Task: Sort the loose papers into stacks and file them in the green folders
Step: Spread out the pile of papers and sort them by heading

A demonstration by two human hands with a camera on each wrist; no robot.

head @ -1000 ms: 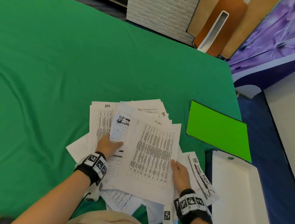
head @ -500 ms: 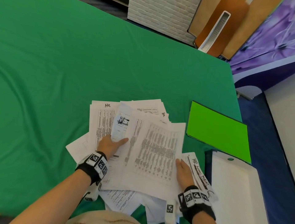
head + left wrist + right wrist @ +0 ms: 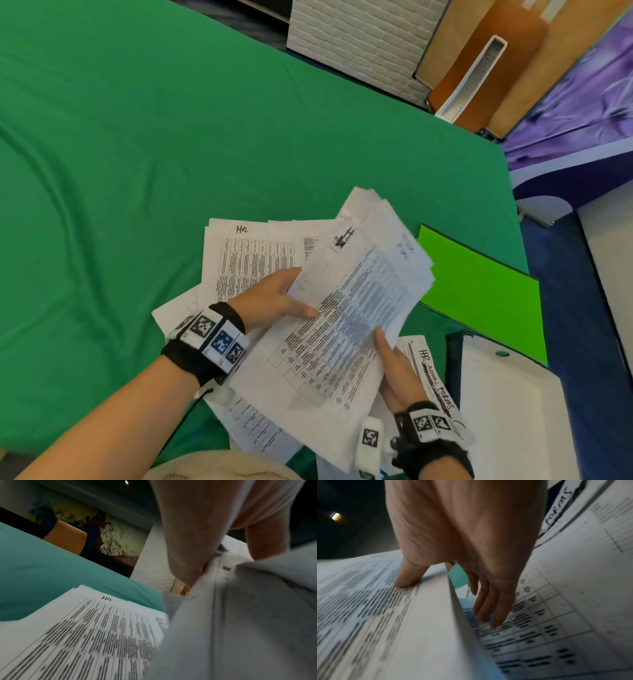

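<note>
We lift a sheaf of papers off the pile

Our left hand pinches the sheaf at its left edge; our right hand pinches its near right edge, thumb on top, fingers beneath. More papers lie on the green tabletop, with a green folder just right of them.

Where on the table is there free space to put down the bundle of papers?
The green cloth lies bare left of and beyond the loose papers. Crowded: the near right, where the green folder and the white box lie close to the bundle.
</note>
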